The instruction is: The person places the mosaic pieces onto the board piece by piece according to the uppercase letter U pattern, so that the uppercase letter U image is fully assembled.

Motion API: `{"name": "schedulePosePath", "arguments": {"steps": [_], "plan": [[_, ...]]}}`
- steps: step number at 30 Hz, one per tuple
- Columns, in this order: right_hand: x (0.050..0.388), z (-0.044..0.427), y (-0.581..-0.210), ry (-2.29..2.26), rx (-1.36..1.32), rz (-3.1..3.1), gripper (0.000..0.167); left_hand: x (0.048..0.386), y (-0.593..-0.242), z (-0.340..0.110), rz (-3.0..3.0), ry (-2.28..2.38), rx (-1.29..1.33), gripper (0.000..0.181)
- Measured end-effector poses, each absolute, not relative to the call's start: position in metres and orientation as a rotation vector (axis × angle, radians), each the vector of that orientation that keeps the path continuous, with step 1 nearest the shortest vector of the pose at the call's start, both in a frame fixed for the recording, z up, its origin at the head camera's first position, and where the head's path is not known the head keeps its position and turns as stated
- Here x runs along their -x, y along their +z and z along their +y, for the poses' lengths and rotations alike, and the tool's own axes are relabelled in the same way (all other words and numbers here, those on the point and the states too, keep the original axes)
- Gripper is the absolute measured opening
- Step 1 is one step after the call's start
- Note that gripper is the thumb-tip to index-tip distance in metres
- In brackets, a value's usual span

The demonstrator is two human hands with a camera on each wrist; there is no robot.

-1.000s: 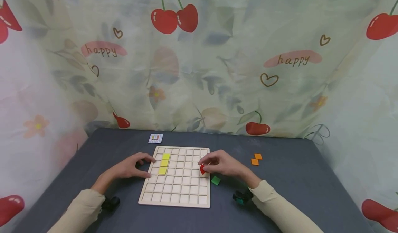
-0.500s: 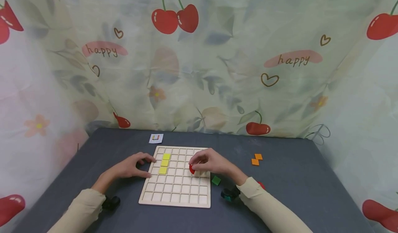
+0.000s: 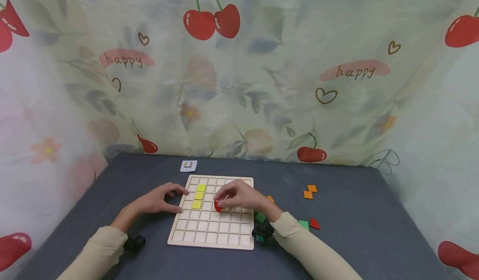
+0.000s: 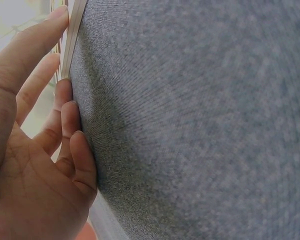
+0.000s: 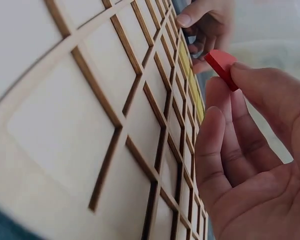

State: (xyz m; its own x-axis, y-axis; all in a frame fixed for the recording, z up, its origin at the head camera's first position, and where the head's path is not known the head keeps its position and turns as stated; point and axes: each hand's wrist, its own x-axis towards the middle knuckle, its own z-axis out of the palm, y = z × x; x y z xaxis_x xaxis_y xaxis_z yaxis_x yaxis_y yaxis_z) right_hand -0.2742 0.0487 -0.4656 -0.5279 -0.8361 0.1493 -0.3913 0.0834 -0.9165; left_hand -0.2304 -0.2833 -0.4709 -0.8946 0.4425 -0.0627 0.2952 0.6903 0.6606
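The wooden grid board [image 3: 209,245] lies on the dark table, with yellow squares [image 3: 198,195] in a column in its left part. My left hand [image 3: 159,199] rests at the board's left edge, thumb and fingertips touching it; the left wrist view shows the fingers [image 4: 62,92] against the rim. My right hand [image 3: 241,196] pinches a red piece [image 3: 217,206] over the middle of the board. In the right wrist view the red piece [image 5: 222,67] is held between thumb and fingertips, off the grid surface.
Right of the board lie orange squares [image 3: 308,195], a green square [image 3: 260,217], a lighter green piece [image 3: 304,224] and a red piece [image 3: 314,224]. A small patterned card [image 3: 188,166] lies behind the board. A printed curtain [image 3: 262,105] hangs behind the table.
My right hand has moved left across the board with the red piece, uncovering pieces on the table at the right. My left hand has stayed at the board's edge.
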Motion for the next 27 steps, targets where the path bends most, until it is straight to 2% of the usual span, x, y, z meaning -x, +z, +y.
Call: {"name": "schedulePosePath", "arguments": {"steps": [8,17,27], "plan": [[0.275,0.037,-0.466,-1.423,1.206,1.964,0.023,0.231,-0.472,-0.283,2.684,0.995,-0.593,0.051],[0.273,0.020,-0.466,-1.407,1.285,1.947,0.018,0.231,-0.471,-0.284,2.681,0.994,-0.591,0.052],[0.270,0.003,-0.468,-1.419,1.249,1.919,0.018,0.231,-0.470,-0.284,2.679,0.997,-0.600,0.051]]}}
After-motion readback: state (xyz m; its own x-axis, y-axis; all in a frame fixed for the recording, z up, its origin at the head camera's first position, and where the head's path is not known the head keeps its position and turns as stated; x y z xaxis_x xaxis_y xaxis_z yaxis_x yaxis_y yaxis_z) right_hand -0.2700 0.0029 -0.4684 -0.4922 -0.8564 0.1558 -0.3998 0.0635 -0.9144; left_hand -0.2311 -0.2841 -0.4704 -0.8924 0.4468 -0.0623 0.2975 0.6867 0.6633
